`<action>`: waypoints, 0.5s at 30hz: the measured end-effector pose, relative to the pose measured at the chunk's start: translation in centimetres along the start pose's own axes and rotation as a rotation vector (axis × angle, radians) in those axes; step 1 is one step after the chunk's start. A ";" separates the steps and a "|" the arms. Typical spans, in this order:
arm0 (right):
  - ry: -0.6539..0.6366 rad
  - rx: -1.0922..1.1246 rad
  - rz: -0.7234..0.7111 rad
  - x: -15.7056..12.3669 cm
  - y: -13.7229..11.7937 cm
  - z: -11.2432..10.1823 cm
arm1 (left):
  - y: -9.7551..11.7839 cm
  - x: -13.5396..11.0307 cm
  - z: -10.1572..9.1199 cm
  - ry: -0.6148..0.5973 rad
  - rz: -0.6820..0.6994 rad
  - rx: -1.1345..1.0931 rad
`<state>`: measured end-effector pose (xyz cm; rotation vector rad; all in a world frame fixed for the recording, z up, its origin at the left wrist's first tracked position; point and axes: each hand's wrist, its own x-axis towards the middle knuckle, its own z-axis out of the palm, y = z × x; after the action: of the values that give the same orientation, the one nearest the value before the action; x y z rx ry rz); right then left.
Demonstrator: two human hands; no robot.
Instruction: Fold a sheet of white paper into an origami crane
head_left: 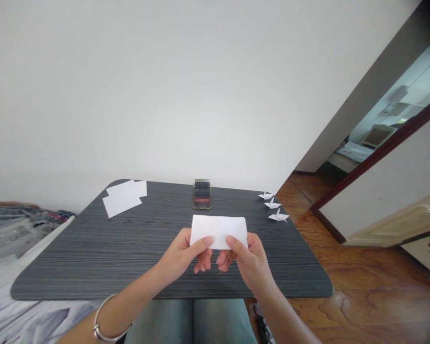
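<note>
Both hands hold a folded white paper point(219, 231) in the air above the near middle of the dark striped surface point(93, 258). The left hand point(184, 254) pinches the paper's lower left corner, thumb on the side facing the camera and the other fingers point(200, 263) curled behind and below it. The right hand point(248, 260) pinches the lower right part the same way, thumb on top of the sheet and fingers tucked underneath. The fingers of both hands are closed on the paper, and the fingertips of the two hands come near each other beneath it. The paper is a wide, flat strip with its two upper corners clipped at a slant; it is lifted clear of the surface.

A metal bangle point(105, 325) circles the left wrist.

At the far left corner of the surface lie two blank white sheets point(123, 197), overlapping. At the middle of the far edge a phone point(202, 194) stands upright, its screen blurred. Along the far right edge three small white paper cranes point(273, 204) sit in a row, well apart from the hands. Left of the surface is a bed point(17, 239) with crumpled clothing on it. Right of the surface the wooden floor point(361, 286) runs toward an open doorway.
</note>
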<state>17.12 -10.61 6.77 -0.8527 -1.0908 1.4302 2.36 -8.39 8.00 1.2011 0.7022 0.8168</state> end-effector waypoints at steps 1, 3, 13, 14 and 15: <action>0.007 -0.007 -0.005 0.0 0.0 0.0 | 0.0 0.0 0.0 0.007 -0.004 0.005; 0.024 -0.019 -0.020 0.0 -0.1 0.1 | 0.1 -0.1 0.1 0.020 -0.006 0.026; 0.082 -0.063 -0.039 0.1 0.0 0.0 | -0.2 0.0 -0.4 0.049 0.049 0.144; 0.084 -0.062 -0.039 0.1 0.1 0.0 | -0.3 0.0 -0.5 0.048 0.051 0.151; 0.085 -0.060 -0.039 0.1 0.1 0.0 | -0.3 0.0 -0.5 0.048 0.053 0.159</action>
<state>17.10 -10.46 6.67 -0.9220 -1.0842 1.3227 2.03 -8.16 7.58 1.3508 0.7890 0.8486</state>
